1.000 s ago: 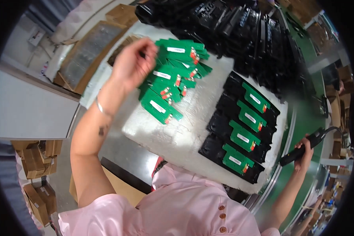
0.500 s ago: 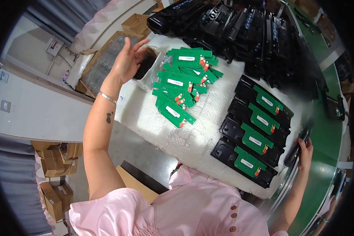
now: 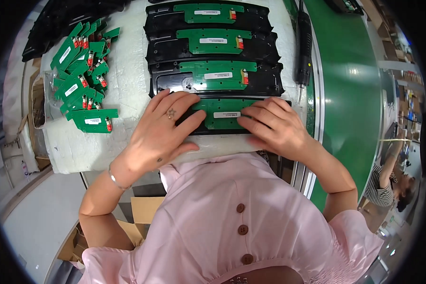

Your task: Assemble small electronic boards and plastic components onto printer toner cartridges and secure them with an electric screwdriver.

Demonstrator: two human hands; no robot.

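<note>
Four black plastic panels lie in a column on the white-covered bench, each with a green circuit board on it. Both my hands rest on the nearest panel and its circuit board. My left hand is open over the left end, fingers spread and thumb apart. From the right, my right hand lays its bent fingers on the board's right part, hiding that end; its thumb is blurred near the front edge. Beyond lies another panel bearing a circuit board. A black electric screwdriver lies right of the panels.
Loose green circuit boards are heaped on the left of the white bench cover. Black plastic assemblies stand at the far left. To the right runs a green surface behind a metal rail. Another person is at far right.
My left hand has come from the plastic-lined box at far left to the nearest panel. My right hand has let go of the screwdriver and moved onto the same panel. The view has turned.
</note>
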